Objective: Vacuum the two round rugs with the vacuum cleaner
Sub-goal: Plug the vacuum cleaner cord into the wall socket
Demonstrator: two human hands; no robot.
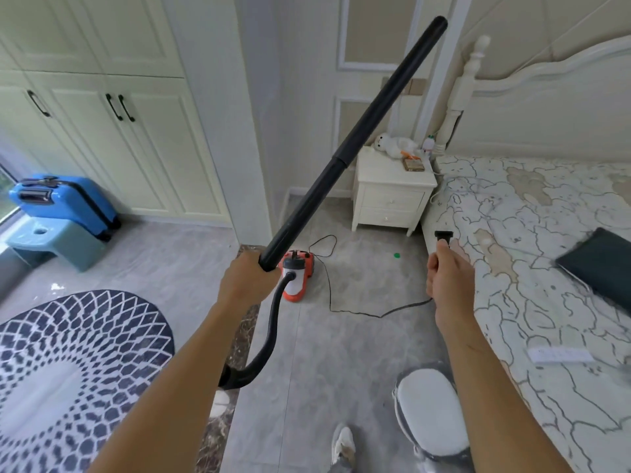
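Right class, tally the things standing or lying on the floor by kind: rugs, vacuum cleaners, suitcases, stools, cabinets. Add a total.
Round rugs: 2, a black-and-white patterned rug and a grey-edged white rug
Orange-and-white canister vacuum cleaner: 1
Blue hard-shell suitcase: 1
Pale blue plastic stool: 1
Cream wooden bedside cabinet: 1
Total: 6

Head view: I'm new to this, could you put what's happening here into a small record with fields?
left hand: grips the lower end of the wand, which tilts up and away
right hand: holds the plug up beside the bed
vacuum: orange and white, on the floor between the hands
hose: curves from vacuum towards the wand
cord: trails over the floor to the right hand
rug: round, black and white, lower left, wand not on it
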